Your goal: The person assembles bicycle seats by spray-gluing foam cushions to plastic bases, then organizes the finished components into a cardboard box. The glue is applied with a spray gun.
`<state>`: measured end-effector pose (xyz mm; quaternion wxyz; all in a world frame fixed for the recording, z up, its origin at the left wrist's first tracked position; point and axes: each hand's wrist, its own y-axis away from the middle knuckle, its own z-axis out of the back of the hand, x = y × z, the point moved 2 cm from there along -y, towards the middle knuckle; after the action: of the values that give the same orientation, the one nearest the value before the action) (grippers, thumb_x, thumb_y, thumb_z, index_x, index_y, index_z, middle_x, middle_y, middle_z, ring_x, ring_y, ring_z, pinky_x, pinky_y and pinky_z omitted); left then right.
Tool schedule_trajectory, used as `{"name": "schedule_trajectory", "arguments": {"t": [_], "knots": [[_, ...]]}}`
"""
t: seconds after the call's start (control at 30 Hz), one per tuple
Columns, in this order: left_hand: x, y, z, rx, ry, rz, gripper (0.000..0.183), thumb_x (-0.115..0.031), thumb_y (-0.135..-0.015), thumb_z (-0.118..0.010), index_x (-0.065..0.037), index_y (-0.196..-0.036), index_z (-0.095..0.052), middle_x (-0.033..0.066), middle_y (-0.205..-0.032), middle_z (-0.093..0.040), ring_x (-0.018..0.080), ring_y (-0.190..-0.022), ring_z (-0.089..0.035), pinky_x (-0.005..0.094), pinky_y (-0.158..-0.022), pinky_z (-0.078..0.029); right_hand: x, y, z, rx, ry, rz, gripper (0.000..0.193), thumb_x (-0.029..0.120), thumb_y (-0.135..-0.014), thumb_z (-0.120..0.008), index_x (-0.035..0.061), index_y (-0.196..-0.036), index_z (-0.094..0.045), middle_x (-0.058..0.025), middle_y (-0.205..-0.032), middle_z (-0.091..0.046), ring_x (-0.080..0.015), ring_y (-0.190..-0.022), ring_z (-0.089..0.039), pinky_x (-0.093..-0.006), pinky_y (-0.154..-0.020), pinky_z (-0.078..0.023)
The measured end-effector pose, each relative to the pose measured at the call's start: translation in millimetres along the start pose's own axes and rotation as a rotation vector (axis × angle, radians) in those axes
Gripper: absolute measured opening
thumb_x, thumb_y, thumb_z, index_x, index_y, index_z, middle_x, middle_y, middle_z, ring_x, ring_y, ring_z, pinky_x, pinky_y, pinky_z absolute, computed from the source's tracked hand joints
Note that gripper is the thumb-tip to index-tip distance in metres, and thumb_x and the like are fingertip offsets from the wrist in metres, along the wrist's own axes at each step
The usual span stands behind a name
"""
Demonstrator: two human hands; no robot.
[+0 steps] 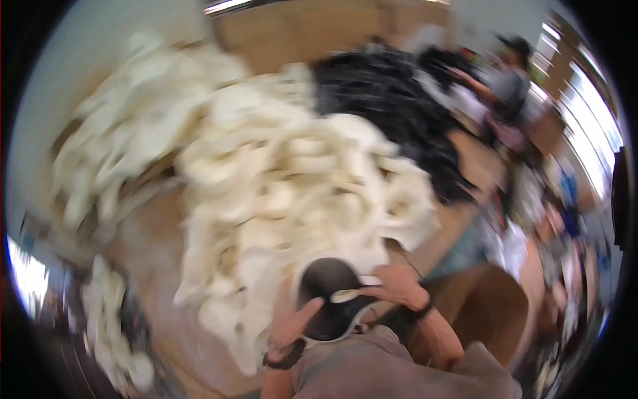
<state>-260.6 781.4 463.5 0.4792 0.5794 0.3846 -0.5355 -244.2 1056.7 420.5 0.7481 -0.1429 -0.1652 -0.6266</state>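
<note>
In front of my body is a black rounded, dome-like piece (325,279) with a pale oval opening or patch and a light lower edge. Its exact kind is blurred. My left hand (287,322) grips its left side, the thumb lying over the front and the fingers smeared by motion. At the right side, my right hand (399,286) pinches the edge, its thumb pointing inward beside a thin white strip. Both wrists wear dark bands. Just beyond the hands spreads a big heap of cream-white moulded, foam-like pieces (299,179).
A second cream heap (139,113) lies far left, with more pieces (109,326) at lower left. Black pieces (392,100) are piled at the back. A person (512,86) in a dark cap works at far right. An open brown carton (495,309) stands beside my right arm.
</note>
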Motion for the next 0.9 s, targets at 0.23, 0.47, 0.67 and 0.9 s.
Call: {"name": "schedule_trajectory", "arguments": {"t": [0.23, 0.47, 0.67, 0.9], "knots": [[22.3, -30.2, -39.0, 0.263, 0.13, 0.047, 0.076, -0.008, -0.084, -0.075, -0.001, -0.15, -0.038, 0.017, -0.139, -0.054, 0.0289, -0.128, -0.054, 0.0399, -0.106, -0.045, -81.6, 138.5, -74.1, -0.474, -0.628, -0.763, 0.049, 0.047, -0.088, -0.072, -0.0016, -0.083, -0.071, -0.015, -0.072, -0.069, -0.027, -0.064, -0.064, -0.0369, -0.061, -0.048], [59.9, -41.1, -11.6, 0.063, -0.058, 0.076, 0.056, 0.007, -0.085, -0.062, 0.002, -0.14, -0.051, 0.0159, -0.127, -0.062, 0.0253, -0.12, -0.059, 0.0365, -0.103, -0.046, -123.2, 221.8, -93.9, -1.529, -1.633, -0.887, 0.082, 0.074, -0.099, -0.032, 0.0008, -0.12, -0.062, -0.0125, -0.09, -0.072, -0.0202, -0.075, -0.067, -0.033, -0.063, -0.056], [70.5, -44.9, -1.3, 0.036, -0.244, 0.122, 0.051, -0.007, -0.093, -0.065, 0.004, -0.14, -0.05, 0.017, -0.129, -0.063, 0.0267, -0.118, -0.06, 0.0377, -0.103, -0.047, -214.8, 178.5, -89.5, -1.207, -1.438, -1.098, 0.055, 0.052, -0.104, -0.049, 0.0002, -0.108, -0.068, -0.0084, -0.091, -0.072, -0.0157, -0.072, -0.065, -0.0301, -0.057, -0.054], [89.3, -42.0, 1.5, -0.077, -0.277, 0.23, 0.05, -0.01, -0.095, -0.069, 0.006, -0.14, -0.052, 0.0181, -0.127, -0.065, 0.0261, -0.114, -0.062, 0.0363, -0.101, -0.049, -421.7, 91.6, -71.4, -0.977, -1.401, -1.059, 0.018, 0.022, -0.097, -0.057, 0.0066, -0.104, -0.063, -0.008, -0.086, -0.066, -0.0168, -0.067, -0.063, -0.0313, -0.053, -0.052]]}}
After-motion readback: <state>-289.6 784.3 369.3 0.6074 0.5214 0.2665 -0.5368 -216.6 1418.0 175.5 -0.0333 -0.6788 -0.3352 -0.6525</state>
